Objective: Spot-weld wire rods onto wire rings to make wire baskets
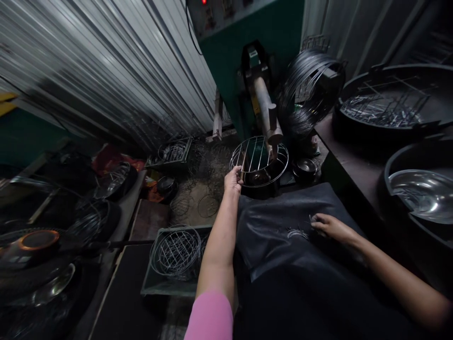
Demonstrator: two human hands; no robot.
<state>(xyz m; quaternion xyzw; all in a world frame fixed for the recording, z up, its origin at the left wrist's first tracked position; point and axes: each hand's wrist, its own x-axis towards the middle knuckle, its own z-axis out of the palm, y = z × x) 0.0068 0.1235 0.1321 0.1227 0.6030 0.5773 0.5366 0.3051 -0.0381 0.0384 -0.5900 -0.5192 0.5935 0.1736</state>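
My left hand [232, 180] is closed on the near-left rim of a round wire rack [259, 159] that lies flat under the copper electrode [273, 128] of a green welding machine [247, 56]. My right hand [331, 226] rests on a black cloth [283, 236] over my lap, fingers curled at a small bunch of short bent wires [297, 233]. Whether the fingers grip the wires is hard to make out.
A crate [155, 283] at lower left holds finished wire racks [176, 251]. A coil of wire [311, 89] hangs right of the machine. Black tubs [389, 137] with wire pieces and a steel bowl [423, 193] stand at the right. More racks and bowls pile up on the left.
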